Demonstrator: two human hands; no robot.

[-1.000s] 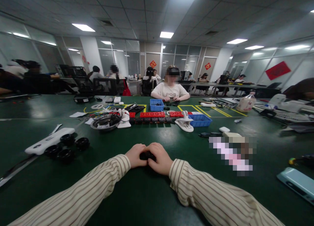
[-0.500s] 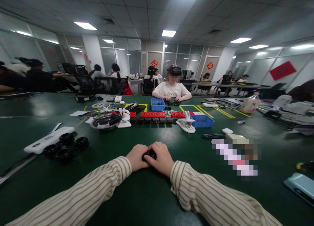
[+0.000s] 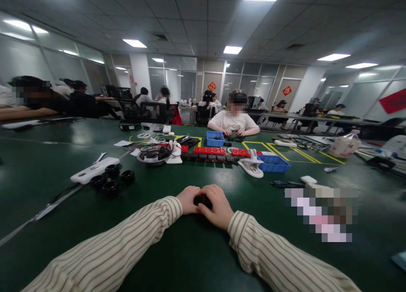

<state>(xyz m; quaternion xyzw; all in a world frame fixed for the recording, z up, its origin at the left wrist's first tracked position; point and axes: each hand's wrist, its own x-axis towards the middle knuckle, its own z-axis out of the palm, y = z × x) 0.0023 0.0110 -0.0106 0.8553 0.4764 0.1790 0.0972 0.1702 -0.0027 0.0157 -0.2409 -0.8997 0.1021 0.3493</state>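
Observation:
Both my hands rest together on the green table [image 3: 177,249], in striped sleeves. My left hand [image 3: 188,200] and my right hand [image 3: 217,207] are closed around a small black object [image 3: 203,200] held between them; only a little of it shows between the fingers. To the left lie several black round parts [image 3: 111,183] beside a long white device [image 3: 94,170].
Further back stand a metal bowl with cables [image 3: 153,154], red trays [image 3: 207,150], two blue bins [image 3: 273,163], and a white clamp tool [image 3: 253,165]. A person [image 3: 234,120] sits across the table. A blurred patch [image 3: 323,211] lies to the right. Other people sit at desks behind.
The view has swung left and slightly down, so everything has shifted right in the picture. My hands stay closed together on the black object.

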